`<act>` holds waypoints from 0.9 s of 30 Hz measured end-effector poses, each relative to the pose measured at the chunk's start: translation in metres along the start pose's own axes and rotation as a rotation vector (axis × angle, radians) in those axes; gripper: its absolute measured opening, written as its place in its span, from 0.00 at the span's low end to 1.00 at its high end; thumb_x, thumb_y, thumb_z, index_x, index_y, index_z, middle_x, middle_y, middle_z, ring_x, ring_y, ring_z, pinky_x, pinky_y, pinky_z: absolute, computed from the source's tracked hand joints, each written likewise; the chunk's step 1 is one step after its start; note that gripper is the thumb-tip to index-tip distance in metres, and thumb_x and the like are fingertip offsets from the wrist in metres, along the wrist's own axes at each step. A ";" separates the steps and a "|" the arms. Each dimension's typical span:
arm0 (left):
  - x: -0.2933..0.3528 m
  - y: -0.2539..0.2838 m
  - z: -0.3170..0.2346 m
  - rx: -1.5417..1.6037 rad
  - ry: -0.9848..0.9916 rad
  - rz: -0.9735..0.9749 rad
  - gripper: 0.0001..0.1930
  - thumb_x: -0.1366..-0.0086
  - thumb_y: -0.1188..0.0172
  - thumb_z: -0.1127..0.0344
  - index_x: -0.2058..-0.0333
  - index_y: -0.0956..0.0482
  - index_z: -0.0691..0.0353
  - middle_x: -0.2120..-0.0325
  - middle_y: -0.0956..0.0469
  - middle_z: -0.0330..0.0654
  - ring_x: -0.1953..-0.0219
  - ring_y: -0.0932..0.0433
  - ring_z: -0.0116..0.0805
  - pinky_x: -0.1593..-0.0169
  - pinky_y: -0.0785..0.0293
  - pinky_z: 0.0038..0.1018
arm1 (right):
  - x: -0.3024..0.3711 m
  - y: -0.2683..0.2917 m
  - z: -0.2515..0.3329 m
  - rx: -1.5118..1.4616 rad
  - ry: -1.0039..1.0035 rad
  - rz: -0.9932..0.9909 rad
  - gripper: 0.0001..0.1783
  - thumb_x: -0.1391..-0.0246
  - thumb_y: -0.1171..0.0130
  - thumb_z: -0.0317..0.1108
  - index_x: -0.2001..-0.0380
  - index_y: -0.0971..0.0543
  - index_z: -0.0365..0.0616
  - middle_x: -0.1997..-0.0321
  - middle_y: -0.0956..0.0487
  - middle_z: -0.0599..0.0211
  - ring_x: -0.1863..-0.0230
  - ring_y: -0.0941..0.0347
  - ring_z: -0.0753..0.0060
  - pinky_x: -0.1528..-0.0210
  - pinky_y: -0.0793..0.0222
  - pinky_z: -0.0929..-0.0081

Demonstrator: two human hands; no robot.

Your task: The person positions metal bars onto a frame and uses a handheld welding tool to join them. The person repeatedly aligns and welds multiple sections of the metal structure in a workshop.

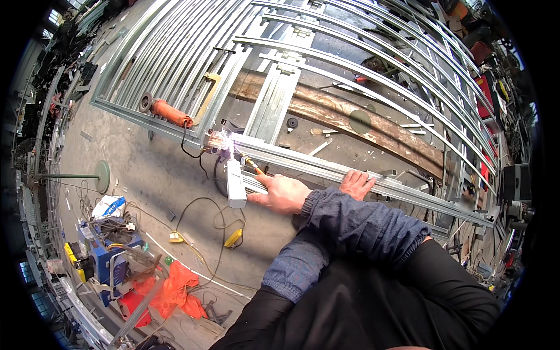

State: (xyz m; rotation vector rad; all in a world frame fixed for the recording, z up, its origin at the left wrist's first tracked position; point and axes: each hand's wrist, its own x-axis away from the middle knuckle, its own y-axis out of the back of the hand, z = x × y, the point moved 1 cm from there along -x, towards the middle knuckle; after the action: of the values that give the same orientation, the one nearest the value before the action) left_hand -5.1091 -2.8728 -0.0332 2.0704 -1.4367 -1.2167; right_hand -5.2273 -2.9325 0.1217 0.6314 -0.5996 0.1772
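My forearms cross, with the right one on top. My right hand (286,193) is closed round a welding torch (252,164), whose brass-coloured neck shows past the index finger; the handle is mostly hidden. A bright arc with sparks (220,140) burns at the corner of a galvanized steel frame (338,162). A pale box-shaped piece (235,185) stands just left of my fingers; I cannot tell whether they touch it. My left hand (356,184) lies on the frame's near rail, fingers spread, its wrist hidden under the right sleeve.
An orange angle grinder (171,112) lies on the frame beside a yellow clamp (207,98). Curved rails (373,71) cross above a rusty beam (326,111). Cables (201,204) trail over the floor towards a blue machine (108,259) and orange plastic (178,289). A round green disc (102,177) stands left.
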 end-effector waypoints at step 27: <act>0.014 -0.025 -0.010 0.083 0.428 0.222 0.24 0.30 0.42 0.52 0.39 0.21 0.53 0.42 0.21 0.43 0.34 0.26 0.46 0.31 0.32 0.50 | 0.081 0.160 -0.034 -0.614 -0.038 0.326 0.31 0.22 0.45 0.57 0.30 0.26 0.46 0.56 0.20 0.75 0.58 0.27 0.83 0.58 0.25 0.77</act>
State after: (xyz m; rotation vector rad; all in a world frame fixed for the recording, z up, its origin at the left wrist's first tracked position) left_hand -5.0848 -2.8763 -0.0509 1.9994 -1.4737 -0.5910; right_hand -5.1985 -2.7863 0.2266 -0.0605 -0.7479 0.2707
